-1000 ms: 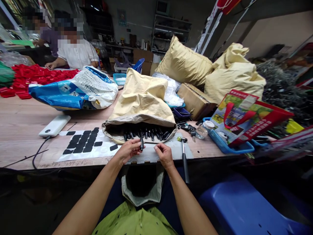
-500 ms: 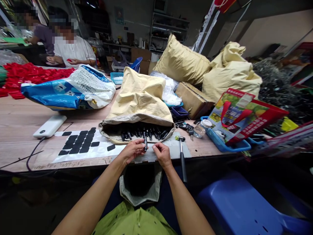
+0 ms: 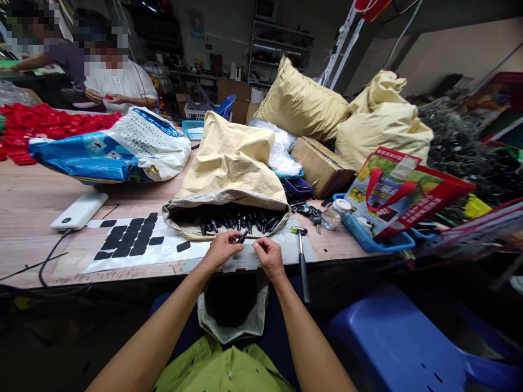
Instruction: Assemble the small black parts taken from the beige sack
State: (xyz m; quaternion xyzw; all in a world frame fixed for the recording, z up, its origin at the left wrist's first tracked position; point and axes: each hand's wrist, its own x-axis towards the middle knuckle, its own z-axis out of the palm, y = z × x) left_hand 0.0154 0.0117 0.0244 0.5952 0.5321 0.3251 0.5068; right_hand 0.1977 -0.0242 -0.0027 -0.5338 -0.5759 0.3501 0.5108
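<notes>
My left hand (image 3: 223,249) pinches a small black plastic part (image 3: 242,237) at the table's front edge, the part now tilted up to the right. My right hand (image 3: 268,256) is closed in a pinch just right of it, fingertips close to the part; what it holds is too small to make out. Both hands rest over a grey mat (image 3: 286,251). Right behind them lies a tan paper sack (image 3: 232,163) on its side, its mouth open toward me and full of several black parts (image 3: 237,222).
A small hammer (image 3: 303,258) lies right of my hands. A white sheet with black pads (image 3: 133,238) and a white power bank (image 3: 79,210) sit left. A blue-white bag (image 3: 118,147), tan sacks, a cardboard box and a red bag (image 3: 400,190) crowd the table. Two people sit far left.
The black part has tipped from upright to slanting right in my left hand. My hands came closer together. The view drifted slightly, shifting everything left.
</notes>
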